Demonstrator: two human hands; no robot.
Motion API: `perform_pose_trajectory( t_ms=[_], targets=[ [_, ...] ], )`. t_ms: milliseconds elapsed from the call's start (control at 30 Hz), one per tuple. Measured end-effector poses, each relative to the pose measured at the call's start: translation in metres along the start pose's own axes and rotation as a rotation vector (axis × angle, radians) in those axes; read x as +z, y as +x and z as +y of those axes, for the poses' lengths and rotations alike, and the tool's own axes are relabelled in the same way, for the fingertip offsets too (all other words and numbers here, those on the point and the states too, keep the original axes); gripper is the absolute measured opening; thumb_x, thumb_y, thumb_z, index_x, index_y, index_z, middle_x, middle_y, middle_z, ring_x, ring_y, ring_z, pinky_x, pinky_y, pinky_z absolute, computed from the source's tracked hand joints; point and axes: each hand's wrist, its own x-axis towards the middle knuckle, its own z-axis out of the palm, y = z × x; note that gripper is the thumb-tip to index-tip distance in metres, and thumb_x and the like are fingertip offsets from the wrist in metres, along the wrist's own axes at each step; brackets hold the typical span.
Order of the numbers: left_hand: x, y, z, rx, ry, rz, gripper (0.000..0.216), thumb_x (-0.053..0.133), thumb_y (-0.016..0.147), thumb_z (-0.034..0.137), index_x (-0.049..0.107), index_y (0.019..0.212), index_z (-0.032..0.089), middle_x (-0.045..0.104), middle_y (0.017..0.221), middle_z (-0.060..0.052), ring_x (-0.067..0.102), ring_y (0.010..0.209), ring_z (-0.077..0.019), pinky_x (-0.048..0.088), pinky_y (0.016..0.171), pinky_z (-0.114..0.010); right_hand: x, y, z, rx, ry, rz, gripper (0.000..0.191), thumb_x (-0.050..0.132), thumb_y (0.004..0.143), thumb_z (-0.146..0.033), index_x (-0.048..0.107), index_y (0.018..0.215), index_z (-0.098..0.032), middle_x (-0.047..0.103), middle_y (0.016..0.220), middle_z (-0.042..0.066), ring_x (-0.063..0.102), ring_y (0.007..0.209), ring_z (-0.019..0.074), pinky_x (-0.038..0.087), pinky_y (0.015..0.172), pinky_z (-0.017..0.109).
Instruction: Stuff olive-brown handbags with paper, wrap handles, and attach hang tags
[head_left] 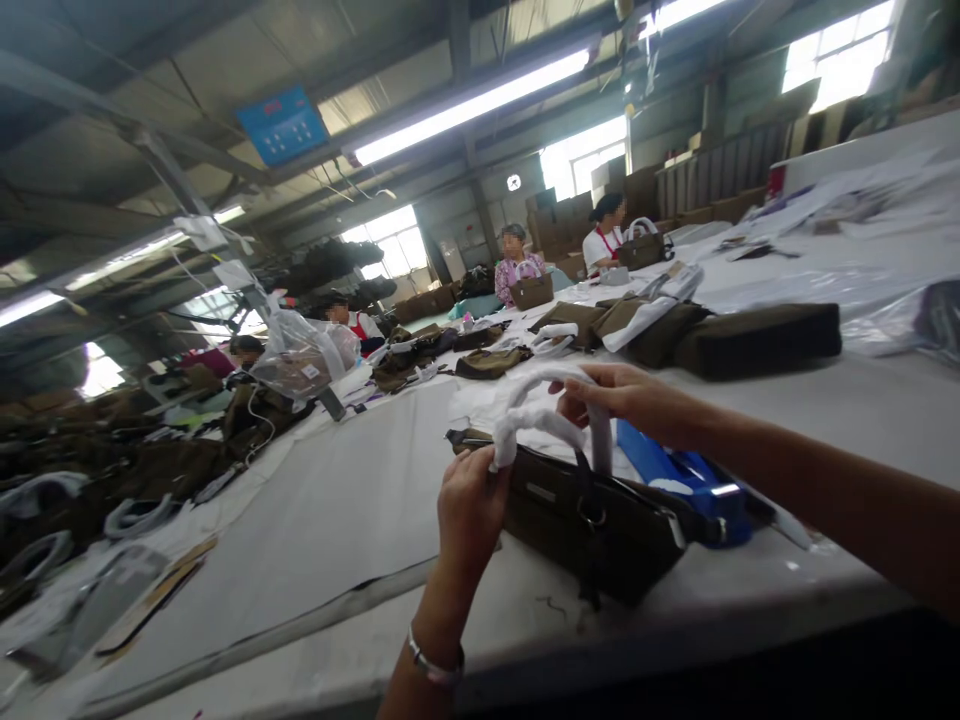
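A dark olive-brown handbag [551, 515] lies tilted on the white table before me. Its two handles are wrapped in white padding. My left hand [471, 505] is closed round the lower end of the near wrapped handle [551, 420], at the bag's top edge. On the far wrapped handle [600, 435], my right hand [604, 392] closes its fingers near the upper bend. A dark strap with a metal ring hangs on the bag's side. Behind the bag, partly hidden by it and my right forearm, is a blue plastic object [649, 462].
More brown bags [757, 335] lie across the table [352, 500], with clear plastic sheeting [817, 300] at right. A plastic-wrapped bundle [300, 360] hangs at left beside a post. Bags are heaped at far left. Several co-workers are farther back, one holding a bag [532, 290].
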Motion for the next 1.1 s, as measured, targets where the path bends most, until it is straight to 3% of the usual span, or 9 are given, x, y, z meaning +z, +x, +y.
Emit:
perform_pose_trajectory(
  t_ms=[233,333,433,533,633,767,833,1000,1100],
  targets=[
    [-0.068,0.003,0.028,0.247,-0.202,-0.584,0.023,0.066,0.078,0.008,0.073,0.094,0.024,0.055,0.154,-0.007,0.051,0.142,-0.0289,0.036,0.122,-0.048,-0.002,-0.007,0.005,-0.045,-0.109,0.262,0.047,0.066,0.089,-0.06,0.072,0.101,-0.014,0.072,0.095,0.009,0.053,0.059,0.0113,0.044,0.056,0.027],
    [-0.092,0.017,0.034,0.248,-0.199,-0.857,0.044,0.072,0.08,0.016,0.073,0.121,0.032,0.041,0.164,-0.005,0.04,0.151,-0.0318,0.021,0.127,-0.053,0.005,-0.01,0.007,-0.157,-0.339,0.291,0.043,0.053,0.098,-0.05,0.07,0.123,-0.019,0.074,0.097,0.006,0.05,0.056,0.0116,0.042,0.054,0.027],
    [-0.102,0.028,0.037,0.298,-0.206,-1.077,0.081,0.079,0.079,0.026,0.048,0.154,0.035,0.048,0.16,-0.008,0.047,0.146,-0.033,0.029,0.124,-0.049,0.01,-0.009,0.01,-0.245,-0.52,0.354,0.045,0.052,0.1,-0.041,0.064,0.139,-0.023,0.076,0.109,0.006,0.062,0.071,0.0168,0.05,0.067,0.03],
    [-0.091,0.026,0.044,0.33,-0.08,-1.093,0.082,0.079,0.079,0.028,0.047,0.154,0.024,0.066,0.141,-0.013,0.062,0.129,-0.033,0.043,0.113,-0.043,0.017,-0.012,0.014,-0.372,-0.72,0.37,0.039,0.052,0.1,-0.031,0.069,0.134,-0.022,0.072,0.127,0.009,0.067,0.109,0.026,0.051,0.097,0.039],
    [-0.066,0.011,0.05,0.32,0.184,-1.016,0.039,0.064,0.084,0.012,0.072,0.121,0.014,0.077,0.11,-0.015,0.07,0.112,-0.0342,0.049,0.104,-0.046,0.033,-0.033,0.011,-0.579,-0.993,0.359,0.042,0.052,0.101,-0.025,0.064,0.14,-0.019,0.063,0.144,0.012,0.056,0.133,0.0311,0.041,0.114,0.047],
    [-0.039,-0.002,0.044,0.296,0.242,-0.923,0.019,0.057,0.086,0.009,0.074,0.093,0.015,0.077,0.1,-0.014,0.07,0.103,-0.0325,0.051,0.097,-0.044,0.068,-0.075,0.003,-1.077,-1.195,-0.078,0.036,0.042,0.105,-0.02,0.07,0.129,-0.02,0.075,0.123,0.009,0.065,0.117,0.0245,0.049,0.105,0.038],
    [-0.035,-0.001,0.038,0.318,0.188,-0.876,0.019,0.057,0.089,0.011,0.073,0.096,0.015,0.075,0.107,-0.014,0.069,0.108,-0.0322,0.049,0.1,-0.045,0.082,-0.085,0.006,-0.962,-1.25,-0.25,0.035,0.042,0.103,-0.014,0.073,0.119,-0.015,0.078,0.108,0.013,0.069,0.101,0.0258,0.054,0.091,0.039],
    [-0.037,0.003,0.041,0.339,0.098,-0.919,0.013,0.062,0.088,0.014,0.075,0.091,0.017,0.077,0.106,-0.012,0.07,0.106,-0.0312,0.051,0.097,-0.042,0.077,-0.073,0.04,-0.065,-1.114,-0.348,0.029,0.056,0.077,0.005,0.078,0.088,-0.011,0.075,0.077,0.015,0.068,0.066,0.0241,0.051,0.064,0.034],
    [-0.034,-0.012,0.055,0.378,0.092,-0.999,0.012,0.066,0.081,0.012,0.075,0.09,0.015,0.079,0.095,-0.012,0.074,0.092,-0.0307,0.055,0.085,-0.04,0.062,-0.058,0.06,0.054,-0.861,-0.373,0.022,0.07,0.063,0.001,0.077,0.071,-0.018,0.07,0.064,0.005,0.063,0.055,0.0186,0.046,0.054,0.028]
  ],
)
